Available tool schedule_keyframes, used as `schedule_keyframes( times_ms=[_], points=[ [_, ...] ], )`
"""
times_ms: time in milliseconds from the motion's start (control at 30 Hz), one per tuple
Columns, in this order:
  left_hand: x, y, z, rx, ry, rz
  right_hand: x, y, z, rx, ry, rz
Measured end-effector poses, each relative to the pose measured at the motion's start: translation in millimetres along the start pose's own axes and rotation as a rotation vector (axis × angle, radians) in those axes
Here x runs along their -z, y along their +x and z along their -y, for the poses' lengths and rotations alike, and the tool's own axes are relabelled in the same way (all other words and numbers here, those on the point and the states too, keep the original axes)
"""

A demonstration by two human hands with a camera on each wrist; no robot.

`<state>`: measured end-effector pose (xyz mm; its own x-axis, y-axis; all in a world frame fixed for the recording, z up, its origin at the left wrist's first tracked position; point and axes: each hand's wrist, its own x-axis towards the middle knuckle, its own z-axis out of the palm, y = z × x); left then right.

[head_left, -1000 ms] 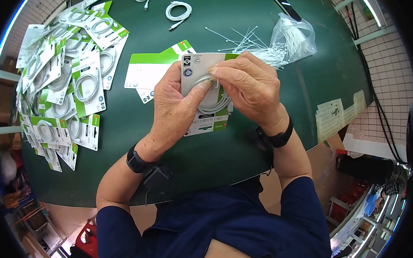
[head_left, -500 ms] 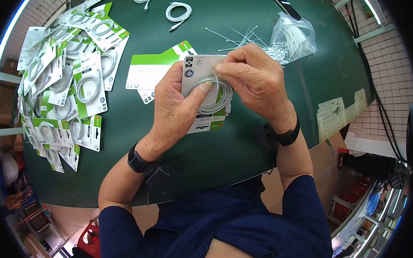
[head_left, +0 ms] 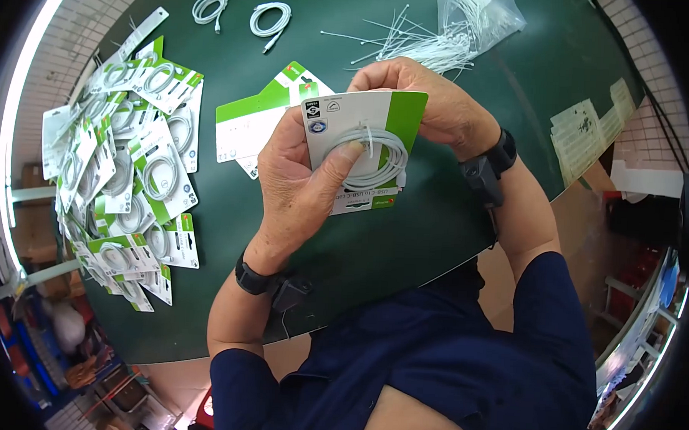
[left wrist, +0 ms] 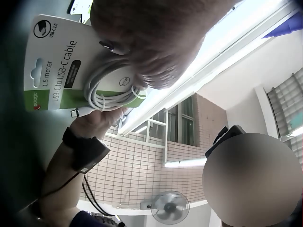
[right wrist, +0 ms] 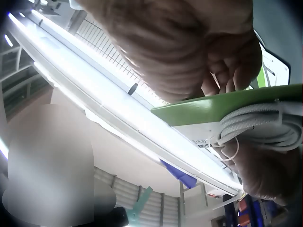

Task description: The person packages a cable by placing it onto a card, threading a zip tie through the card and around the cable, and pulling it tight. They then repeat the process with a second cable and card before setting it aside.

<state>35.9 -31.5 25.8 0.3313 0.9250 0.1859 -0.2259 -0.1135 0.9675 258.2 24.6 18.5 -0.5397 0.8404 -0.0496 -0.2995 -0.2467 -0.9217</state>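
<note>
In the head view my left hand (head_left: pixel 296 186) grips a white and green cable card (head_left: pixel 353 104), thumb pressed on the coiled white cable (head_left: pixel 393 152) on its front. A thin white cable tie (head_left: pixel 369 135) loops up from the coil. My right hand (head_left: pixel 441 104) is behind the card's far right edge, fingers bent and partly hidden by it. In the right wrist view these fingers (right wrist: pixel 229 78) curl close to the card's back; I cannot tell what they pinch. In the left wrist view the card's printed front (left wrist: pixel 52 71) and a cable plug (left wrist: pixel 81 112) show.
Left on the green table (head_left: pixel 241 303) lies a heap of carded cables (head_left: pixel 123 175). Bare cards (head_left: pixel 245 122) lie just beyond my left hand. Two loose coiled cables (head_left: pixel 271 20) are at the back, with cable ties (head_left: pixel 436 50) spilling from a clear bag (head_left: pixel 495 22).
My right hand has moved from the card's front, at the tie, to behind its far right edge. The tie loop now stands exposed over the coil. The head view has shifted.
</note>
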Motion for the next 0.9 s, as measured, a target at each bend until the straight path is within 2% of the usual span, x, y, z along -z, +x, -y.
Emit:
schedule_keyframes(
  times_ms=[367,467,500,600,633,733,900],
  points=[
    [1.0,-1.0,5.6,-0.011,0.032,-0.01,4.1,1.3,-3.2,-0.01,-0.017,0.118],
    [1.6,-1.9,5.1,-0.044,0.02,-0.017,4.2,6.6,-4.3,0.081,-0.281,-0.034],
    [2.4,-1.6,5.2,-0.041,0.023,-0.014,3.8,6.6,-5.4,0.083,-0.275,-0.036],
    [3.9,0.3,5.9,0.0,0.027,-0.062,3.2,8.5,-5.6,0.385,-0.732,-0.199],
    [3.8,0.7,5.8,-0.001,0.029,-0.061,2.0,9.4,-6.6,0.386,-0.731,-0.199],
    [2.3,0.6,5.5,-0.016,0.07,-0.104,-5.9,11.1,-13.5,0.651,-0.983,-0.233],
    [-0.9,0.9,2.5,-0.002,0.11,-0.128,-9.6,11.6,-17.0,0.639,-1.002,-0.241]
  ],
)
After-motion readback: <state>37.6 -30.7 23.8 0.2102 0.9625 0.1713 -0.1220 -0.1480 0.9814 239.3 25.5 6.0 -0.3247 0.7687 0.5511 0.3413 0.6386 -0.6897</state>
